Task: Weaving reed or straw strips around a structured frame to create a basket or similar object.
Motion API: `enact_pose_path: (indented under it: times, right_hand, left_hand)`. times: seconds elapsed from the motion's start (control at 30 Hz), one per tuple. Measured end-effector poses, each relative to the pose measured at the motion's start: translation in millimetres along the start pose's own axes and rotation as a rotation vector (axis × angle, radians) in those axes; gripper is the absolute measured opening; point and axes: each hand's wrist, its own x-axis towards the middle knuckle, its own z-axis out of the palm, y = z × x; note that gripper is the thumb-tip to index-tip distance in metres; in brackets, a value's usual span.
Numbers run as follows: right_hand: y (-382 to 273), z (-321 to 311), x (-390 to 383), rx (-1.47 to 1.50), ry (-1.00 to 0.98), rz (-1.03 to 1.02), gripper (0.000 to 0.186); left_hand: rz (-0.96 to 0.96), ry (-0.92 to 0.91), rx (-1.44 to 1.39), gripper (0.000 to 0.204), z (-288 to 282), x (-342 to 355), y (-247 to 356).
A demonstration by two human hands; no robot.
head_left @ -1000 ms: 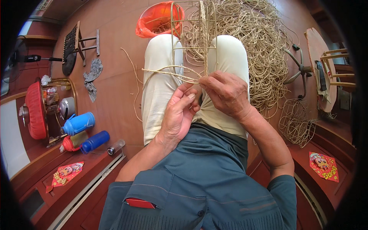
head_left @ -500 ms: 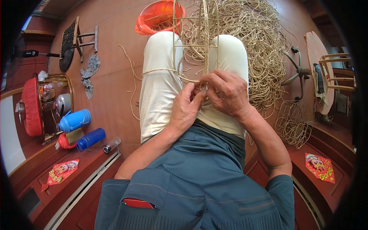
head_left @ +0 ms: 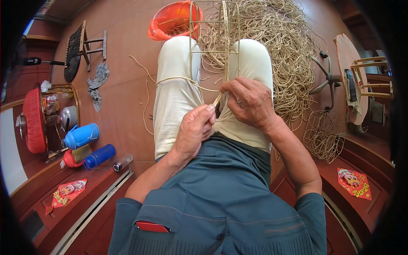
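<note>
A wire frame stands between my knees, with a straw-coloured braid running down it toward me. My left hand is closed, thumb on top, on a short flat length of cord that leads up to the other hand. Just right of it, my right hand pinches the cord at the braid's near end; its fingertips hide the exact crossing. One thin strand loops over the left thigh of my cream-coloured covering and runs to the right fingertips.
A large heap of loose cord covers the floor ahead right. An orange bucket holds cord scraps at the front. Left lie a stool, a cloth, a blue thermos and a blue bottle. A metal chair base stands right.
My left hand has drawn back toward my body, away from my right fingers, and a taut length of cord now shows between them. My right hand stays nearly in place.
</note>
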Motion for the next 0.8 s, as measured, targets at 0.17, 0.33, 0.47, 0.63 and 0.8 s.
enact_pose_path:
  times: [0.17, 0.33, 0.47, 0.63, 0.8]
  right_hand:
    - [-3, 0, 0, 0.023, -0.032, 0.067, 0.025]
    - [-3, 0, -1, 0.02, -0.037, 0.075, 0.023]
    - [-3, 3, -3, -0.015, -0.03, 0.084, 0.019]
    - [-4, 8, -2, -0.019, 0.037, 0.065, 0.017]
    - [-5, 9, -2, -0.021, 0.069, 0.059, 0.015]
  left_hand:
    - [-0.064, -0.053, -0.108, 0.033, -2, -15, 11]
    - [-0.102, -0.064, -0.134, 0.035, -8, -36, 26]
    - [-0.088, -0.01, -0.052, 0.036, -25, -61, 42]
    - [-0.038, 0.229, 0.444, 0.035, -86, -97, 74]
    - [-0.027, 0.675, 1.495, 0.034, -212, -145, 103]
